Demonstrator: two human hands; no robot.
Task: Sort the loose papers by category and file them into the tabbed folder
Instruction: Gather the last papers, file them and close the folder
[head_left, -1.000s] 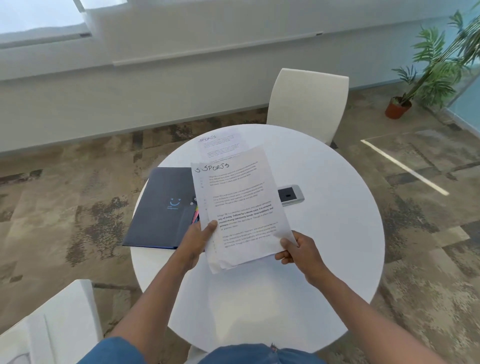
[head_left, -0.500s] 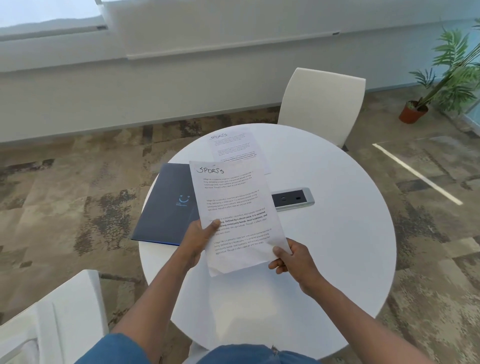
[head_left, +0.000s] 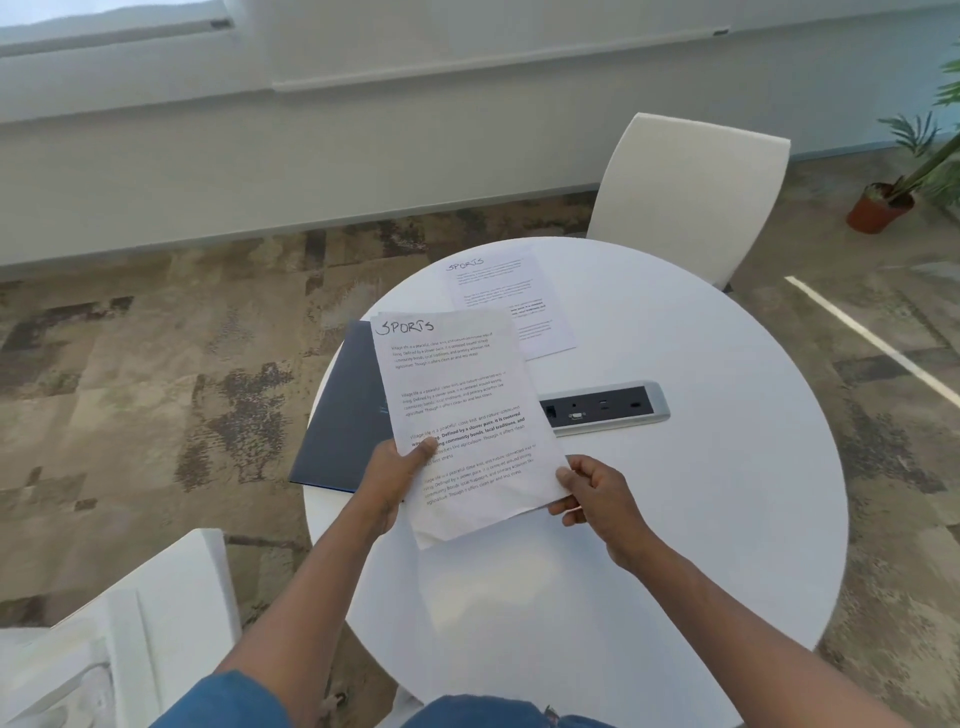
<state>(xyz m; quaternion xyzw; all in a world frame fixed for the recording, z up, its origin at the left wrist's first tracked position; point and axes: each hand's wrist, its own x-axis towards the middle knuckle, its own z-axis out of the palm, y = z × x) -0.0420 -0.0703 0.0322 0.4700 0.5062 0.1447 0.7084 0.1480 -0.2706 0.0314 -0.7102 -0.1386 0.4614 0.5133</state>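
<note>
A small stack of printed papers (head_left: 457, 395) headed "SPORTS" in handwriting is held above the round white table (head_left: 701, 519). My left hand (head_left: 395, 478) grips its left edge with the thumb on top. My right hand (head_left: 597, 493) pinches its lower right corner. Another "SPORTS" sheet (head_left: 506, 296) lies flat on the far side of the table. The dark blue folder (head_left: 345, 415) lies closed at the table's left edge, partly hidden behind the held papers.
A grey power and data socket panel (head_left: 605, 408) is set into the table's middle. A white chair (head_left: 691, 192) stands behind the table, another white chair (head_left: 119, 623) at the near left. A potted plant (head_left: 883, 202) stands at the far right on patterned carpet.
The camera has swung left and down, so the table shifted right in view. Both hands keep the same hold on the papers, which sit a little lower over the folder.
</note>
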